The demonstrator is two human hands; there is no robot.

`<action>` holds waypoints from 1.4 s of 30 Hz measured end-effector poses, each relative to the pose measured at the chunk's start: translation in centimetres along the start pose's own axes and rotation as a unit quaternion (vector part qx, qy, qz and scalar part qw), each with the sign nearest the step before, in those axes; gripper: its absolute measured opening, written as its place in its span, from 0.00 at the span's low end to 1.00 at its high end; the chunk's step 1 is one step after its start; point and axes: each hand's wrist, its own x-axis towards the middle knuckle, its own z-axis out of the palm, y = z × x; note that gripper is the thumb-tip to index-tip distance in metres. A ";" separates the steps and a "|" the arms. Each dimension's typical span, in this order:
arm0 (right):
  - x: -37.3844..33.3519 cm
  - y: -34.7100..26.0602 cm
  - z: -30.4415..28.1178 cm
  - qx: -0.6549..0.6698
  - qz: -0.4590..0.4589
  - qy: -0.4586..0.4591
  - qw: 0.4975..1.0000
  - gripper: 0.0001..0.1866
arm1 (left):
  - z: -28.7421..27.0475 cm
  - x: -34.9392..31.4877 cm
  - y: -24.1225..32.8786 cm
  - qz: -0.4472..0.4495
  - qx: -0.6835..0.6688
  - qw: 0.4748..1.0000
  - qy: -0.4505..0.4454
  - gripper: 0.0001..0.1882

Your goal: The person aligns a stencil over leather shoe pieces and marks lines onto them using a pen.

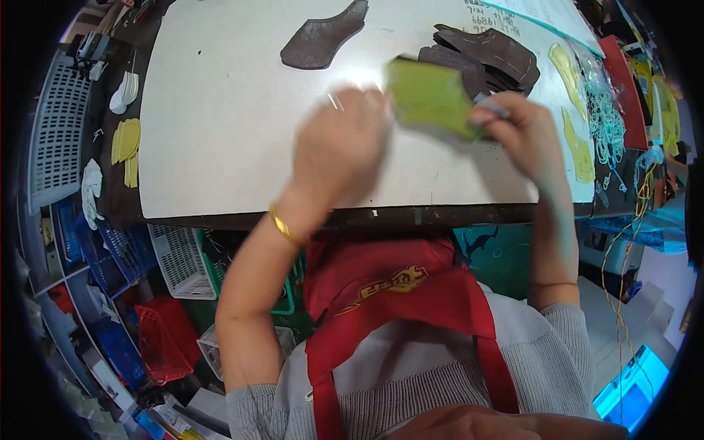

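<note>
A flat green pattern piece [429,92] is tilted above the white work board, smeared by motion, with a dark edge showing along its top and lower right. My right hand [524,132] pinches its right end; a small silvery-grey thing [493,106] shows at those fingers, its kind unclear. Beside the left edge of the green piece is my left hand [341,143], fingers curled in and blurred; what they hold is hidden. A stack of dark brown leather cut pieces [506,59] lies behind my right hand. One single dark brown leather piece [319,40] rests farther left.
The white board [220,132] covers the tabletop. Yellow-green pattern pieces [578,147] lie along its right edge, near tangled pale cord [607,121]. Left of it are yellow pieces [127,143], a white glove [92,192] and a grey crate [59,125]. A red basket [163,341] stands below.
</note>
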 end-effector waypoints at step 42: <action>-0.4 -0.4 3.7 -0.009 0.005 -0.138 0.990 0.09 | -2.1 -6.9 4.7 -0.011 0.067 0.995 -0.076 0.23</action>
